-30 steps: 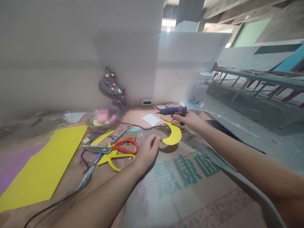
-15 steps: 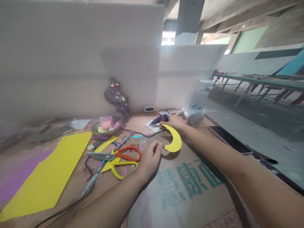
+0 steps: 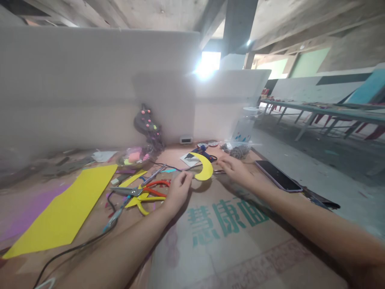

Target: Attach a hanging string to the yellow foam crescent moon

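Observation:
My left hand (image 3: 179,188) pinches the lower end of a yellow paper crescent (image 3: 205,170), holding it above the cardboard. Behind the crescent, a blue glue gun (image 3: 203,149) rests on a small white square (image 3: 187,161); the crescent hides part of it. My right hand (image 3: 234,168) is to the right of the crescent, off the glue gun, its fingers loosely bent with nothing visible in them. Scissors (image 3: 132,191) with one red and one yellow handle lie left of my left hand, over yellow scraps and a pen.
A large yellow sheet (image 3: 69,208) covers the left side. Farther back are a bowl of clay (image 3: 135,156), a dark bead-dotted ornament (image 3: 146,122) and a small white device (image 3: 185,139). Grey yarn (image 3: 239,151) and a phone (image 3: 278,176) lie right. A black cord (image 3: 75,248) crosses the left.
My right hand moved the glue gun left onto the white square, let go and drew back toward me. My left hand keeps hold of the crescent. The camera view has tilted upward.

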### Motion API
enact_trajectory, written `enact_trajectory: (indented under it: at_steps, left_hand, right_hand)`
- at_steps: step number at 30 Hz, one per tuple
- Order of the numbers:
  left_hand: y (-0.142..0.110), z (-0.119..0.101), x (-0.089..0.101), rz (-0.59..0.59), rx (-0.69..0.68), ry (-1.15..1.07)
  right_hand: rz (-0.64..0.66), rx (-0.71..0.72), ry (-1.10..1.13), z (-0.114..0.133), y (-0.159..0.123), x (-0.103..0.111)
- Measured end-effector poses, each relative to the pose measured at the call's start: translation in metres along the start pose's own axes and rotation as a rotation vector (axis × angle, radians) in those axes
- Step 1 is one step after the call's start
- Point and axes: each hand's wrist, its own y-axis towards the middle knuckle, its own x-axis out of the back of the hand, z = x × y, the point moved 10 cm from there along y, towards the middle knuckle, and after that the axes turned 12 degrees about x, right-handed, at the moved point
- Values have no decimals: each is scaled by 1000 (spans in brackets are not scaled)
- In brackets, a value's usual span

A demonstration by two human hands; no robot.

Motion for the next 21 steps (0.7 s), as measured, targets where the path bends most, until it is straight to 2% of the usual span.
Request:
enact_trajectory:
  at_steps: [2,5,7,9,11,13,15,18,21]
  left_hand:
    - [1,1,4,-32,7,-12]
    - [2,5,7,-66,14,-24]
    - [3,10,8,-80,17,-22]
    - [4,14,10,-94,15,-13]
    - [5,15,11,-105,12,6]
    - [3,12,12,-126,3,32]
    - [1,6,11,-128,-7,72]
    - [-4,-2,2,-73,-19,134]
    - [-6,-5,-11,13,-29,204]
  right_hand:
    - [21,125,-26,21,-17,-5]
    - [141,336,-23,50,-30,-27]
    - [208,401,-20,60,-33,-39]
    - [230,400,-44,64,-33,-44]
    - [231,391,-50,68,-35,-44]
    - [223,444,-23,81,-41,-40]
    - [191,558,-17,100,-51,-32]
    - [106,769,-127,126,-68,-22]
    - [64,918,-237,137,-84,-24]
